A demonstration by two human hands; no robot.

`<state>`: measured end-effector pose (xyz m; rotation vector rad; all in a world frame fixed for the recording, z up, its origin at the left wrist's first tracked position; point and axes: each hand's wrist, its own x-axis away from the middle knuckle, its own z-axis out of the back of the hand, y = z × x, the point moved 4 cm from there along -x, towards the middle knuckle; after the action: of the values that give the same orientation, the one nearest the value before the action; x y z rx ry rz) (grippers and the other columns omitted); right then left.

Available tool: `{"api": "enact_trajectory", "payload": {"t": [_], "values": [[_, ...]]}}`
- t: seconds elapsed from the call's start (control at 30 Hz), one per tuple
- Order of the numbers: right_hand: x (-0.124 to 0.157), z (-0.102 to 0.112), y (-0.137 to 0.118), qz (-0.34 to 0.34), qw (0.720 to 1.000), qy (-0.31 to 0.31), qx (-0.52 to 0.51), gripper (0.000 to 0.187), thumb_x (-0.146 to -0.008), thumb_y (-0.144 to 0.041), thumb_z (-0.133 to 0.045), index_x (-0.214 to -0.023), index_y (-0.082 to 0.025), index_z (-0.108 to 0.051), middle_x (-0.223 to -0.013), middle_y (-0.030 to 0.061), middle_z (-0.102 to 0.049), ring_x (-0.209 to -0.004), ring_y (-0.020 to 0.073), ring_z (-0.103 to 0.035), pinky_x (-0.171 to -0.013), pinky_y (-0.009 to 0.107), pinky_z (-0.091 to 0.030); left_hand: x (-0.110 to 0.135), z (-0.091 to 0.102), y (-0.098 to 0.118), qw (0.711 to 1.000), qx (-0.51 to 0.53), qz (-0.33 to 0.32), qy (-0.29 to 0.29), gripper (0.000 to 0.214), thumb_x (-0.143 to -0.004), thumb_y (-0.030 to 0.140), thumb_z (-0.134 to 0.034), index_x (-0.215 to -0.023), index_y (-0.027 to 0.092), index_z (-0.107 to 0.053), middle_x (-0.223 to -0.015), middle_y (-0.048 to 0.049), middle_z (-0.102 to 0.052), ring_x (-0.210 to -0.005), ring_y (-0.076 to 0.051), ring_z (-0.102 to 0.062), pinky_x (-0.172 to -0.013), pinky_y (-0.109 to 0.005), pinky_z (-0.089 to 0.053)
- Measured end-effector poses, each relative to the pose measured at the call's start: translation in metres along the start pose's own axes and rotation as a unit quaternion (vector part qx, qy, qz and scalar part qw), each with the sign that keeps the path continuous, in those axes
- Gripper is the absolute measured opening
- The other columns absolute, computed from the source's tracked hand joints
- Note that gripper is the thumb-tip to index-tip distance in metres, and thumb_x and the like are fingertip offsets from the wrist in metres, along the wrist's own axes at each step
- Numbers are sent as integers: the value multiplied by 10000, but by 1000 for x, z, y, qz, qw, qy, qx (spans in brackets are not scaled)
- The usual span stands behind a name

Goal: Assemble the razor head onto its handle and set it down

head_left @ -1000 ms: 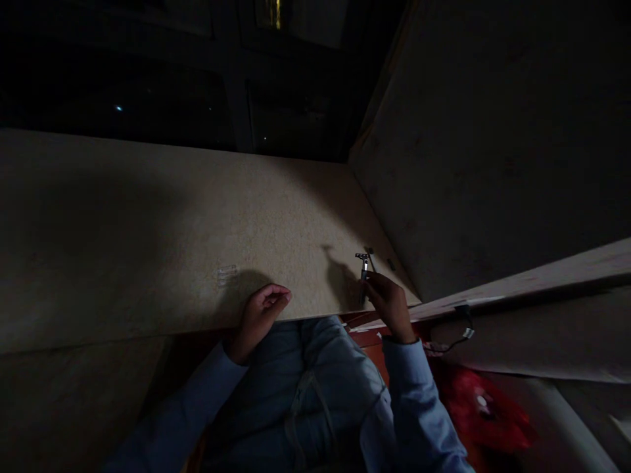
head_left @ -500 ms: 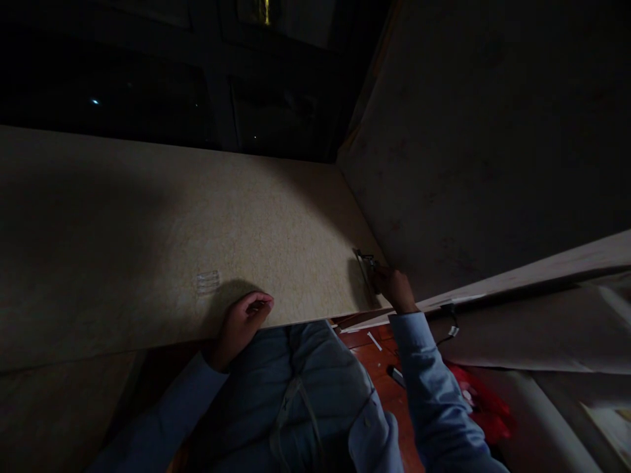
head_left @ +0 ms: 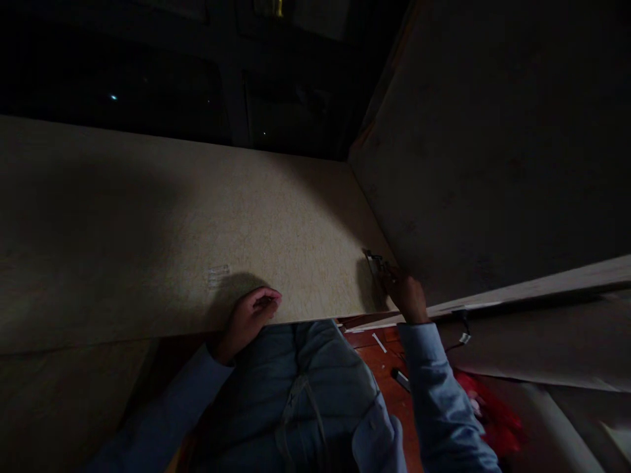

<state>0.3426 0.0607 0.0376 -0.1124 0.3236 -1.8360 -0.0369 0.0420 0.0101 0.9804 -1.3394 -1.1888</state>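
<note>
A large pale chipboard panel (head_left: 162, 243) lies flat in front of me in dim light. My left hand (head_left: 249, 318) rests on its near edge with fingers curled, seemingly empty. My right hand (head_left: 407, 292) is at the panel's right corner, closed on a small metal fitting (head_left: 374, 259) pressed against the corner where an upright board (head_left: 493, 144) meets the panel. A small clear plastic piece (head_left: 218, 276) lies on the panel just left of my left hand.
Another board (head_left: 542, 289) slopes off at the right with a dark cable clip (head_left: 462, 325) hanging under it. Below are a reddish floor (head_left: 382, 368) with small white and dark parts, and a red bag (head_left: 497, 420). The background is dark.
My right hand carried the metal fitting from above the panel to the right, into the corner by the upright board. The left hand stayed on the near edge.
</note>
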Motion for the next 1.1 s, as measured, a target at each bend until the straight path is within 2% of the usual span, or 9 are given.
{"api": "enact_trajectory", "payload": {"t": [0.13, 0.27, 0.37, 0.53, 0.7, 0.83, 0.93, 1.0, 1.1], "values": [[25, 8, -10, 32, 990, 86, -110, 549, -908, -551, -488, -1111, -112, -748, -923, 150, -705, -711, 209, -633, -642, 301, -432, 0, 18, 25, 988, -117, -98, 14, 206, -792, 376, -689, -906, 212, -741, -876, -62, -718, -778, -192, -640, -721, -289, -521], [47, -2, -37, 77, 973, 60, -209, 534, -885, -563, -530, -1094, -120, -743, -844, 111, -682, -680, 203, -618, -632, 313, -464, -5, 61, 52, 938, -281, -188, 74, 356, -781, 347, -711, -1120, 242, -714, -1145, -90, -690, -1076, -274, -620, -1023, -408, -467], [58, -16, -64, 105, 960, 9, -258, 513, -890, -540, -534, -1084, -112, -738, -857, 114, -682, -691, 205, -627, -655, 330, -494, -11, 96, 51, 907, -376, -170, 89, 632, -696, 314, -770, -1298, 191, -622, -1345, -146, -601, -1297, -366, -506, -1143, -491, -360], [72, -33, -101, 119, 940, -40, -317, 468, -910, -538, -555, -1053, -129, -732, -977, 135, -707, -845, 236, -674, -722, 343, -529, -23, 127, 22, 904, -412, -98, 60, 803, -626, 299, -801, -1366, 113, -551, -1406, -216, -554, -1352, -428, -466, -1146, -537, -351], [81, -35, -126, 146, 923, -76, -347, 455, -923, -538, -566, -1070, -140, -730, -971, 127, -706, -825, 229, -675, -716, 342, -533, -29, 130, 8, 915, -390, -91, 54, 626, -685, 306, -744, -1280, 157, -620, -1352, -168, -615, -1288, -372, -543, -1125, -504, -382], [87, -33, -141, 169, 915, -88, -356, 419, -941, -512, -564, -1074, -151, -731, -969, 122, -705, -807, 216, -666, -705, 332, -531, -27, 126, 16, 914, -377, -125, 84, 546, -687, 324, -784, -1205, 190, -677, -1197, -150, -695, -1127, -357, -638, -1019, -485, -476], [90, -31, -155, 190, 906, -93, -367, 370, -953, -469, -569, -1085, -161, -727, -982, 110, -702, -804, 197, -659, -696, 311, -524, -23, 114, 27, 907, -379, -161, 86, 491, -726, 294, -785, -1199, 224, -675, -1241, -115, -682, -1153, -313, -631, -1038, -450, -479], [91, -29, -166, 200, 897, -93, -382, 343, -962, -436, -570, -1107, -162, -717, -985, 99, -693, -801, 180, -652, -683, 293, -513, -18, 101, 35, 888, -411, -194, 71, 511, -775, 268, -760, -1267, 213, -630, -1280, -105, -664, -1177, -279, -619, -1052, -435, -478], [89, -24, -185, 204, 887, -87, -405, 326, -966, -402, -578, -1159, -166, -691, -976, 79, -675, -789, 158, -636, -683, 277, -504, -6, 77, 50, 829, -484, -272, 65, 549, -834, 309, -735, -1345, 210, -560, -1251, -94, -671, -1121, -248, -636, -1001, -408, -514]]}}
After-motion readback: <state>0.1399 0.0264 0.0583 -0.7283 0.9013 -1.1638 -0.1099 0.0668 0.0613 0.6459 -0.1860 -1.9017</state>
